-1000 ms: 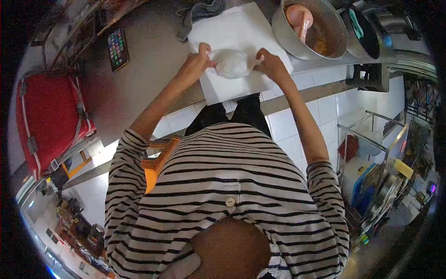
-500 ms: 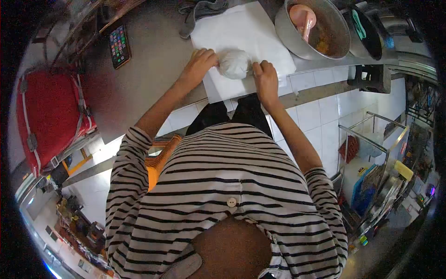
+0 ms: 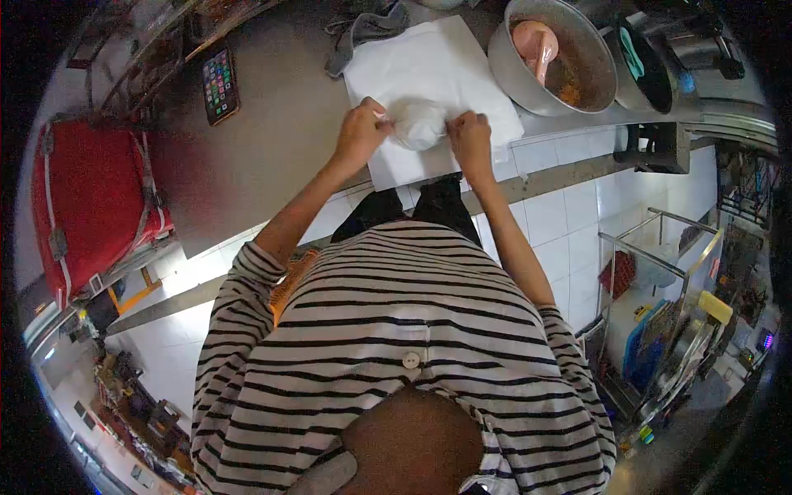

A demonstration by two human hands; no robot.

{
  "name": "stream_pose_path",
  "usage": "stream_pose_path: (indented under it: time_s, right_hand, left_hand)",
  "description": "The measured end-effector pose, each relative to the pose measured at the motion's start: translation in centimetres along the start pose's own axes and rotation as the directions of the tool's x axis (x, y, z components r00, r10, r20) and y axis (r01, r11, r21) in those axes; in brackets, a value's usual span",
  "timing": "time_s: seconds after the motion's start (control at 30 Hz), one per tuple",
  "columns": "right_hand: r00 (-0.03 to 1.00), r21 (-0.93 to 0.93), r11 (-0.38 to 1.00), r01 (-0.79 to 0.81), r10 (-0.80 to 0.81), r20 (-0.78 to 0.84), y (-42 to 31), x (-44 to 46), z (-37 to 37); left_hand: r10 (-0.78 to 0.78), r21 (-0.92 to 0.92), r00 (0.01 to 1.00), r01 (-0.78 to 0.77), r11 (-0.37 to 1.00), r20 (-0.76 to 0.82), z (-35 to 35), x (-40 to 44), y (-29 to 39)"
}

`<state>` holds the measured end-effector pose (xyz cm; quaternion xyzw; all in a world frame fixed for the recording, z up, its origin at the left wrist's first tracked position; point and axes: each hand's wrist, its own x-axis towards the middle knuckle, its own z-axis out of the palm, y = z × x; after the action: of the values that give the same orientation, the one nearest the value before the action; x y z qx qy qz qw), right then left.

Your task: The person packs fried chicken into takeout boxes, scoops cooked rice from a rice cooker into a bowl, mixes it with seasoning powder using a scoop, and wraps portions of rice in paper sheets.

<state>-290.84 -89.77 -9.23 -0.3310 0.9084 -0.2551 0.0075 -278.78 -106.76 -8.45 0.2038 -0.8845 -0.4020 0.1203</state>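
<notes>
A round bundle wrapped in white paper (image 3: 419,124) lies on a stack of white paper sheets (image 3: 445,62) at the counter's near edge. On its left side, my left hand (image 3: 361,132) pinches the twisted end of the wrapping between thumb and fingers. Opposite, my right hand (image 3: 471,145) has its fingers closed on the wrapping's other end. What is inside the paper cannot be seen.
A large metal pot (image 3: 516,82) holding a pink scoop (image 3: 540,45) and some food remnants stands right of the paper. A dark grey cloth (image 3: 375,31) lies behind it. Leftward are a phone (image 3: 219,87) and a red bag (image 3: 91,198). A metal rack (image 3: 660,239) stands lower right.
My left hand has turned and shifted slightly toward me, its fingers now pinching the bundle's left end. The right hand stays at the right end. The view has tilted a little.
</notes>
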Motion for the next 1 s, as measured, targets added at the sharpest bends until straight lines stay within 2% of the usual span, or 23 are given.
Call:
stream_pose_path:
  time_s: [0.07, 0.17, 0.2, 0.3, 0.33, 0.37, 0.4, 0.43, 0.47, 0.5, 0.57, 0.6, 0.7, 0.73, 0.83, 0.87, 0.97, 1.0]
  right_hand:
    - [0.981, -0.073, 0.978, -0.193, 0.194, 0.014, -2.1, 0.1, -0.2]
    - [0.995, -0.176, 0.981, -0.081, 0.091, 0.049, -1.2, 0.0, 1.6]
    - [0.992, -0.056, 0.993, -0.101, 0.105, 0.074, -0.7, -0.1, 1.8]
    - [0.981, 0.306, 0.939, -0.156, 0.11, 0.161, -1.6, -0.1, -0.3]
    - [0.996, 0.478, 0.875, -0.078, 0.046, 0.079, -1.6, -0.1, -0.8]
    - [0.984, 0.635, 0.762, -0.128, 0.019, 0.175, -2.2, 0.0, -2.1]
    - [0.964, 0.759, 0.621, -0.194, -0.025, 0.266, -2.8, 0.3, -3.5]
    - [0.933, 0.845, 0.458, -0.275, -0.085, 0.35, -3.6, 0.4, -4.8]
    - [0.935, 0.878, 0.371, -0.302, -0.062, 0.348, -4.5, 0.3, -5.3]
    - [0.975, 0.91, 0.381, -0.163, -0.081, 0.209, -5.2, 0.8, -5.1]
    - [0.988, 0.911, 0.39, 0.132, -0.129, -0.088, -6.8, 2.3, -4.8]
    - [0.977, 0.806, 0.554, 0.208, -0.076, -0.2, -7.7, 2.6, -5.0]
    - [0.878, 0.431, 0.77, 0.471, -0.362, -0.313, -9.6, 2.7, -6.8]
    - [0.946, 0.521, 0.79, 0.324, -0.282, -0.161, -10.1, 2.1, -7.0]
    - [0.953, 0.602, 0.743, 0.291, -0.279, -0.116, -10.9, 1.2, -5.7]
    - [0.958, 0.647, 0.712, 0.274, -0.258, -0.122, -11.2, 0.8, -4.4]
    - [0.98, 0.599, 0.776, 0.2, -0.153, -0.129, -12.5, 1.1, -3.3]
    - [0.958, 0.735, 0.657, -0.167, -0.069, 0.28, -12.0, 1.9, -4.9]
  left_hand:
    - [-0.057, 0.171, 0.998, 0.058, 0.984, -0.014, 1.6, 0.1, -0.3]
    - [-0.13, 0.447, 0.991, 0.134, 0.884, -0.041, 3.4, 0.1, -0.2]
    - [-0.153, 0.536, 0.987, 0.158, 0.829, -0.054, 3.8, 0.0, -0.2]
    - [0.1, 0.499, 0.989, -0.033, 0.866, -0.108, 3.7, -0.1, -2.1]
    - [-0.001, 0.176, 0.997, 0.014, 0.984, -0.076, 3.0, 0.1, -2.1]
    - [-0.085, -0.166, 0.996, 0.082, 0.983, -0.009, 2.0, 0.1, -1.8]
    - [-0.142, -0.484, 0.986, 0.164, 0.86, 0.082, 1.2, 0.0, -1.3]
    - [-0.154, -0.598, 0.985, 0.168, 0.784, 0.076, 0.1, -0.4, 0.5]
    - [-0.165, -0.699, 0.984, 0.166, 0.695, 0.07, -1.2, -0.8, 3.3]
    - [-0.174, -0.789, 0.983, 0.154, 0.594, 0.061, -2.0, -1.3, 5.3]
    - [-0.263, -0.652, 0.961, 0.252, 0.715, 0.083, -2.7, -2.3, 6.9]
    - [-0.308, -0.573, 0.947, 0.302, 0.762, 0.089, -2.8, -2.6, 7.3]
    - [-0.52, -0.745, 0.854, 0.342, 0.573, -0.008, -0.2, -3.2, 5.5]
    - [-0.381, -0.849, 0.923, 0.155, 0.505, -0.058, 0.9, -2.9, 3.2]
    - [-0.277, -0.595, 0.877, -0.013, 0.803, -0.393, 0.2, -3.2, 2.0]
    - [-0.293, -0.545, 0.827, -0.019, 0.838, -0.479, -0.2, -3.2, 2.9]
    - [-0.326, -0.454, 0.887, 0.154, 0.878, -0.328, -2.6, -4.8, 4.6]
    - [-0.132, -0.306, 0.926, 0.019, 0.952, -0.353, -3.4, -4.6, 4.3]
